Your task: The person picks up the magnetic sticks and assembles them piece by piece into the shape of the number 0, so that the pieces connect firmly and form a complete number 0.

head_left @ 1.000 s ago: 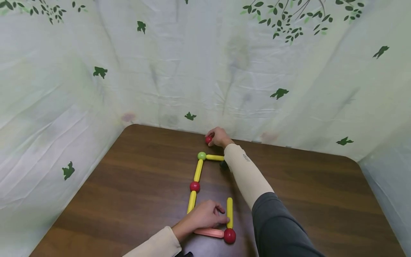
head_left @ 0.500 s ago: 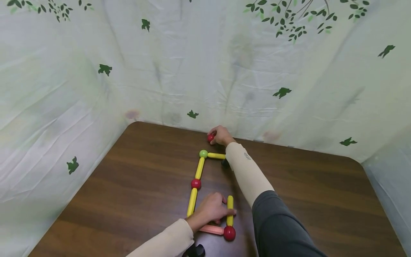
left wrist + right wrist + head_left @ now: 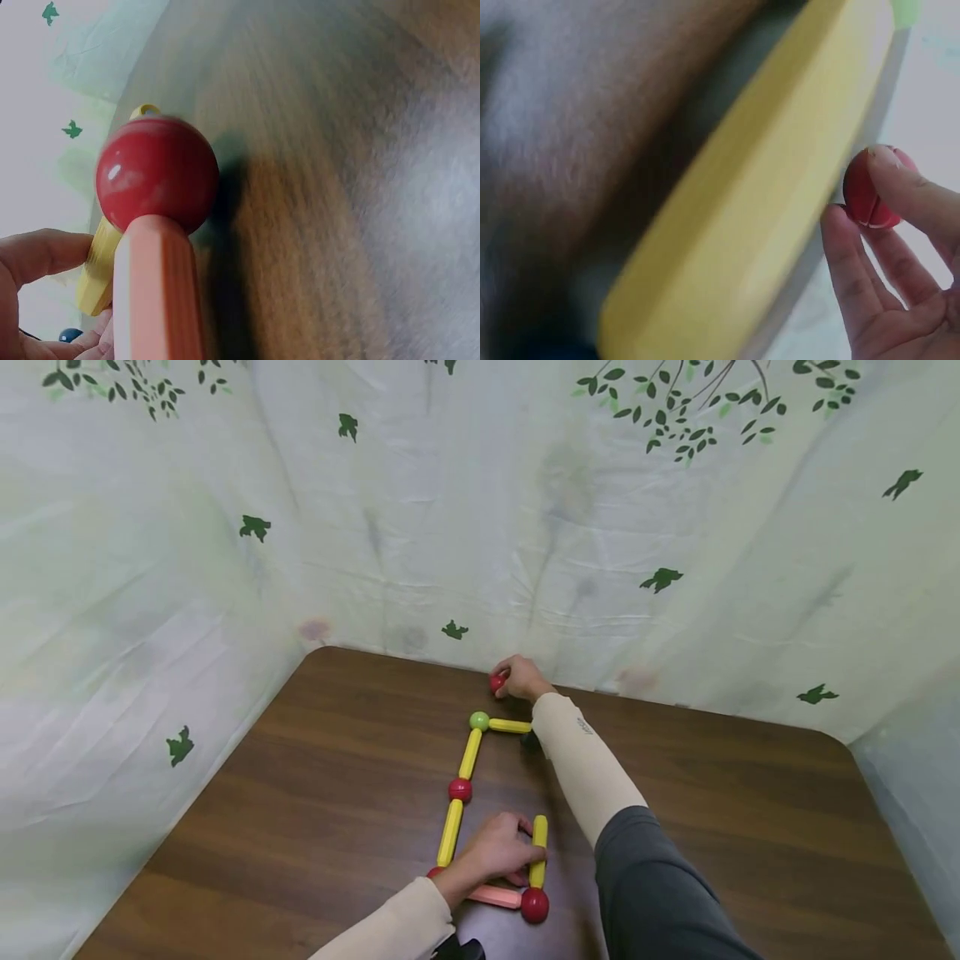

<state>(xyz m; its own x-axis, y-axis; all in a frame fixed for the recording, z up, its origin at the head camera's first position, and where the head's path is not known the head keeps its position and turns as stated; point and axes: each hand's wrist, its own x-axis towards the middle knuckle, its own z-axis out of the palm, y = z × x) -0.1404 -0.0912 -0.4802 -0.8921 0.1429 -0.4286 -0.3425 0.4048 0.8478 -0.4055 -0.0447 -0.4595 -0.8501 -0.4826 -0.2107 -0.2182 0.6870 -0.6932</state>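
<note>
My right hand [image 3: 522, 678] pinches a red ball [image 3: 497, 682] near the table's back edge; in the right wrist view the thumb and fingertips grip that ball [image 3: 871, 187]. My left hand [image 3: 498, 847] pinches an upright-pointing yellow stick [image 3: 540, 831] between thumb and fingers. That stick meets a red ball [image 3: 534, 906], and a pink stick [image 3: 497, 896] joins the same ball; the left wrist view shows this joint close up. Along the left run two yellow sticks, with a red ball [image 3: 460, 789] between them and a green ball [image 3: 479, 721] at the far end.
From the green ball a yellow stick [image 3: 510, 726] runs right, partly hidden by the right sleeve [image 3: 581, 756]. Another red ball [image 3: 435, 871] shows beside the left wrist. A pale curtain [image 3: 487, 527] hangs behind the brown wooden table [image 3: 712, 793].
My left hand has moved forward and right and now grips the yellow stick. The right hand with its red ball stays nearly in place; the whole head view has shifted slightly.
</note>
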